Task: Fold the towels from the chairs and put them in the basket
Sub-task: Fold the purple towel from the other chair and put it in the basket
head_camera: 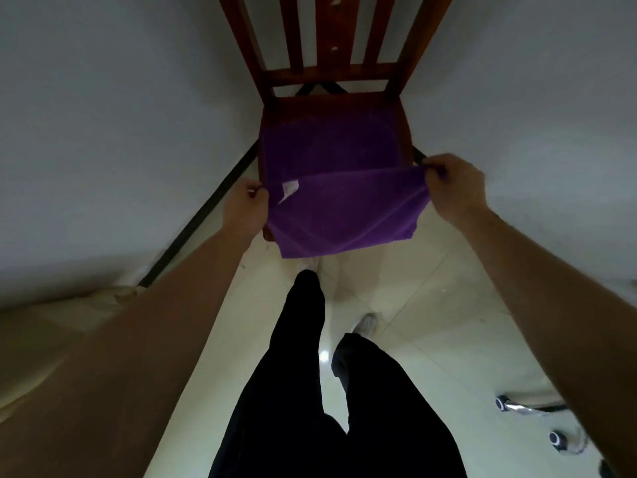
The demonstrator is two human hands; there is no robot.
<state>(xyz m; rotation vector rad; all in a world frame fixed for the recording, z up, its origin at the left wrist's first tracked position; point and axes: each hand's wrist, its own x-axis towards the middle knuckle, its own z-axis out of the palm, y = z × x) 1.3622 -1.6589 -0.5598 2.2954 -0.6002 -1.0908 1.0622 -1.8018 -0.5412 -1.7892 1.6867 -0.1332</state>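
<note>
Towel (331,188) front and centre, a deep purple one, spread across the seat of a dark red-brown wooden chair (331,74) that stands in the corner where two pale walls (103,115) meet. Its far part lies flat on the seat; its near edge is lifted off and drawn toward the camera, so the cloth doubles over itself and the fold hangs past the front of the seat, above the glossy light floor (413,305). Soft creases run diagonally from the right corner down into the hanging part.

Both arms reach forward, bare to the elbow and beyond. The left hand (246,208) has its thumb and fingers pinched together on the towel's left corner, knuckles up. The right hand (455,188) sits a touch higher and farther out, fingers curled and clamped on the right corner, pulling the raised edge taut between the two.

Just beside the left hand, a small white label (289,189) is sewn at the edge, partly curled over; any print on it is too small and blurred to read.

Below, black trouser legs and pale shoes stand on the tiles, and chrome castor legs (531,408) show at the lower right.
</note>
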